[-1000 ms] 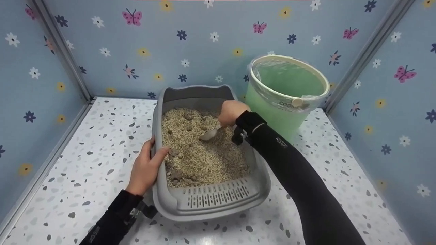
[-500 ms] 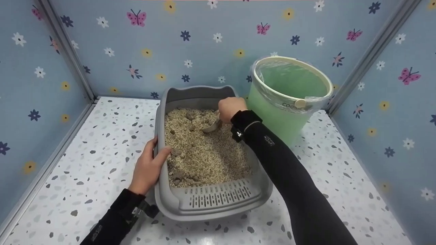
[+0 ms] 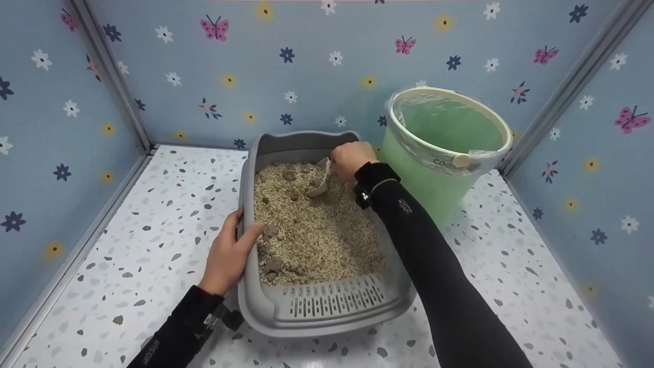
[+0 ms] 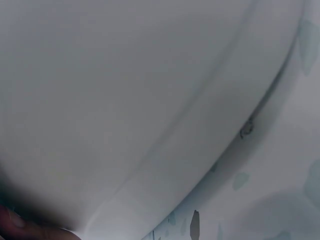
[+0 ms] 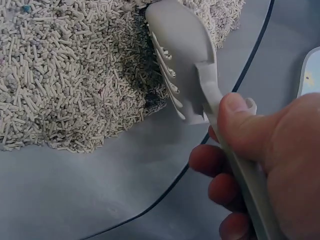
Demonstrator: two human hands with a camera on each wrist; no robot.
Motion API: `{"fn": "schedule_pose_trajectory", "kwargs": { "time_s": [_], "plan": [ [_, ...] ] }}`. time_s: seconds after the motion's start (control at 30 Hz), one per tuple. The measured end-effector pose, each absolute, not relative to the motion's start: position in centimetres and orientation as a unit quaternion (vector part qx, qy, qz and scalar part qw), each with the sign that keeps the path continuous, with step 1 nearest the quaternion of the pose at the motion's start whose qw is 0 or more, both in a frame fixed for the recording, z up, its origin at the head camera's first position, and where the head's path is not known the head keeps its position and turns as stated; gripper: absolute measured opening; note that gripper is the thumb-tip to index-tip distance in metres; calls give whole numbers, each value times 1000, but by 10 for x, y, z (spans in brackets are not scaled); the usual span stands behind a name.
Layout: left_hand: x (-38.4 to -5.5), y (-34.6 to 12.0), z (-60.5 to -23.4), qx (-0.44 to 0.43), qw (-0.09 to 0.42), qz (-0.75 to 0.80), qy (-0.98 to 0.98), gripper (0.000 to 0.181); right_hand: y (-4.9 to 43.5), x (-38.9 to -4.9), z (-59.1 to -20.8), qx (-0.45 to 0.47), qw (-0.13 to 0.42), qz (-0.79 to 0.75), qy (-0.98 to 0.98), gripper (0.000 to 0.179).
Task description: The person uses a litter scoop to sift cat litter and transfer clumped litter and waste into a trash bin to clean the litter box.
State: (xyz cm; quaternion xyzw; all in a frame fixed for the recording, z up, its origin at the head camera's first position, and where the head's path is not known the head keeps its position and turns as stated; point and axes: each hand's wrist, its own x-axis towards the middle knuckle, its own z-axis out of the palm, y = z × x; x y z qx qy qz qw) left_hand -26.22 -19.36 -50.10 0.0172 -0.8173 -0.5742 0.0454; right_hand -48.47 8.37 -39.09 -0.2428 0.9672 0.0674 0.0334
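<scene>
A grey litter box (image 3: 327, 326) stands on the speckled surface, filled with pale pellet litter (image 3: 317, 237) dotted with darker clumps (image 3: 273, 265). My left hand (image 3: 227, 258) grips its left wall, thumb hooked over the rim and fingers outside. Near the box's back right, my right hand (image 3: 352, 159) holds a beige litter scoop (image 3: 321, 185) by the handle. In the right wrist view, the slotted scoop head (image 5: 182, 50) is tilted on its side, its tip against the pellets beside the grey wall. The left wrist view shows mostly the box's outer wall (image 4: 125, 100), with fingertips at the lower left.
A green bin (image 3: 424, 168) with a cream rim and a clear liner stands at the back right, close to the box. Flower-patterned panels (image 3: 317, 76) rise behind and at both sides. My right forearm (image 3: 429, 245) crosses over the box's right rim.
The scoop has moved slightly toward the back of the box and its head has turned more upright. My left hand keeps its grip on the rim. The whole view has shifted slightly.
</scene>
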Motion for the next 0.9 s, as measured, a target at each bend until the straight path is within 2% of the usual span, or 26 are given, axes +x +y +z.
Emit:
{"fn": "schedule_pose_trajectory", "kwargs": {
  "time_s": [0.2, 0.37, 0.6, 0.9],
  "plan": [
    [-263, -192, -501, 16, 50, -569, -820, 88, 85, -481, -395, -246, 51, 13, 968, 24],
    [-262, -192, -501, 13, 54, -568, -821, 84, 79, -481, -394, -243, 55, 44, 967, 18],
    [-259, -194, -501, 17, 52, -574, -817, 84, 64, -473, -395, -234, 38, 148, 960, 28],
    [-261, -192, -504, 22, 52, -571, -819, 84, 65, -490, -400, -256, -2, 168, 952, 32]
  ]
}}
